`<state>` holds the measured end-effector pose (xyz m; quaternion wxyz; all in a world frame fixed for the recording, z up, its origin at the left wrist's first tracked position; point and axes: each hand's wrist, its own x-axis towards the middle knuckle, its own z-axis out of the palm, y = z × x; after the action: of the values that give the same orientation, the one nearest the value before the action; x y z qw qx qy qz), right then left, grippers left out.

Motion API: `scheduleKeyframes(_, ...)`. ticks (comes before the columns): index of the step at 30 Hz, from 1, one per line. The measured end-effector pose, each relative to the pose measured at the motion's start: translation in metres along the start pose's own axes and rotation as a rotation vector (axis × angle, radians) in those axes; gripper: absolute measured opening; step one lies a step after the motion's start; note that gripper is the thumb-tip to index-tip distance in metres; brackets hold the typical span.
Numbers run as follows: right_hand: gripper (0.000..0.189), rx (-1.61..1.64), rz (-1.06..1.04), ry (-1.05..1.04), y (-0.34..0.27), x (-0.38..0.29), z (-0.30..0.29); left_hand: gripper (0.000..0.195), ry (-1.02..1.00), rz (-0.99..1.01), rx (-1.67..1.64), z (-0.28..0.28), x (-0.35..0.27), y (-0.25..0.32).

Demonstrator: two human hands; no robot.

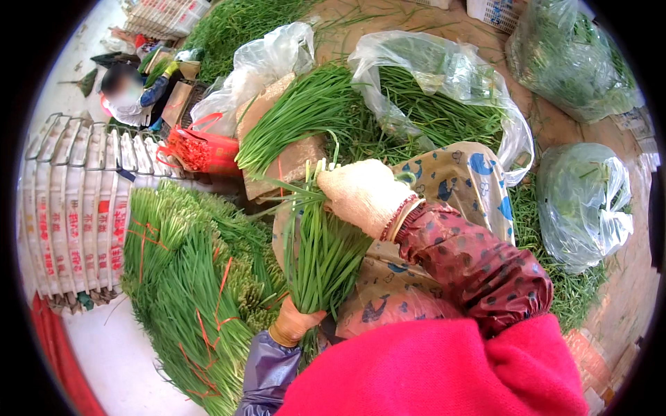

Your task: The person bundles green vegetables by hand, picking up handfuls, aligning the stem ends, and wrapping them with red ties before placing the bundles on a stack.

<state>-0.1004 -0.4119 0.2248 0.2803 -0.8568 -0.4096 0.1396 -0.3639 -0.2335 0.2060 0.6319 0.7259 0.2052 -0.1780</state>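
Observation:
A loose bunch of garlic chives (325,255) is held in front of my lap, its pale stem ends at the top. My left hand (296,321), in a tan rubber glove, is closed around the leafy lower part. My right hand (367,195), in a white knitted glove, grips the bunch near its stem ends; the glove hides the fingertips. A few leaves bend out sideways to the left there. Just beyond lies a pile of untied chives (299,114) on a cardboard-covered block (255,184). Red ties (281,174) hang down beside it.
Chive bundles tied with red string (197,291) are stacked to my left, beside a wire crate (78,208). A red bag of ties (208,151) sits behind. An open plastic bag (437,93) holds more chives; full bags (583,208) stand right. Another person (130,96) sits far left.

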Motion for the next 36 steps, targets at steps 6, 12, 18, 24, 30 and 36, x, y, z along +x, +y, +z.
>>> scheduleKeyframes(6, 0.015, -0.149, 0.162, -0.057, 0.035, 0.019, -0.014, 0.048, -0.04, -0.039, -0.031, -0.007, 0.0, -0.005)
scheduleKeyframes(12, 0.026, 0.777, 0.513, -0.05, 0.103, 0.012, -0.025, 0.077, -0.194, 0.017, -0.407, -0.022, -0.004, -0.029)
scheduleKeyframes(18, 0.045, 1.162, 0.168, -0.402, 0.081, 0.009, 0.019, 0.075, -0.426, -0.058, -0.481, -0.024, 0.006, -0.022)
scheduleKeyframes(24, 0.031, 1.629, 0.556, 0.233, 0.066, 0.01, 0.015, 0.053, -0.419, -0.274, -0.864, -0.049, 0.002, -0.081)
scheduleKeyframes(30, 0.037, 1.041, 0.595, 0.146, 0.046, -0.001, -0.025, 0.038, -0.423, 0.002, -0.701, -0.039, 0.003, -0.071)
scheduleKeyframes(36, 0.046, 0.623, 0.149, -0.072, -0.006, 0.002, -0.015, 0.055, -0.276, -0.055, -0.656, -0.03, 0.003, -0.062)
